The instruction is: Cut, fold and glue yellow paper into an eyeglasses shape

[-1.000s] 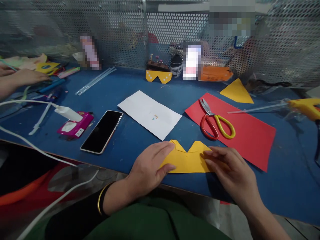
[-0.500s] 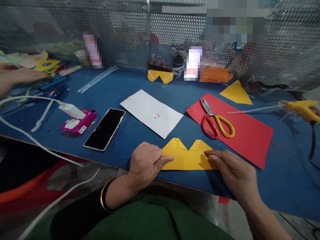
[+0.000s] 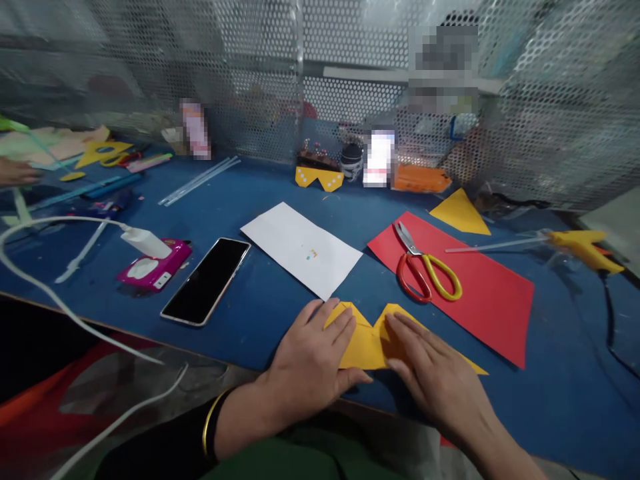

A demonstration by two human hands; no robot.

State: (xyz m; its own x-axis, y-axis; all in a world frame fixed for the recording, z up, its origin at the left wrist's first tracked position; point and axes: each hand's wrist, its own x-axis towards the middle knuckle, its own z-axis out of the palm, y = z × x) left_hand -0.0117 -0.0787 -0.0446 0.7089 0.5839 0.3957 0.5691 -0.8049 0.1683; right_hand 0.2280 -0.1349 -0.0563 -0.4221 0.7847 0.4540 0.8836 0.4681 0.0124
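Note:
A folded piece of yellow paper [image 3: 364,347] lies at the table's near edge, with a V-shaped notch in its top side and a pointed right end. My left hand [image 3: 317,353] rests over its left part, fingers stretched out across the paper. On the right part, my right hand [image 3: 440,373] presses with straight fingers. Both palms hide much of the paper. Just beyond it lie a white sheet [image 3: 300,250] with a small mark and a red sheet [image 3: 490,300]. Scissors [image 3: 425,267] with one red and one yellow handle sit on the red sheet.
A black-screened phone [image 3: 206,283] and a magenta power adapter [image 3: 155,265] with a white cable lie left. At right is a yellow glue gun [image 3: 583,248]. Yellow triangular paper [image 3: 461,212] and a yellow paper mask [image 3: 319,179] lie farther back. Another person's hand [image 3: 17,172] shows far left.
Both my hands have gone from holding the yellow paper's ends to lying on it with outstretched fingers. The view has tilted up. The other person's hand has drawn back left.

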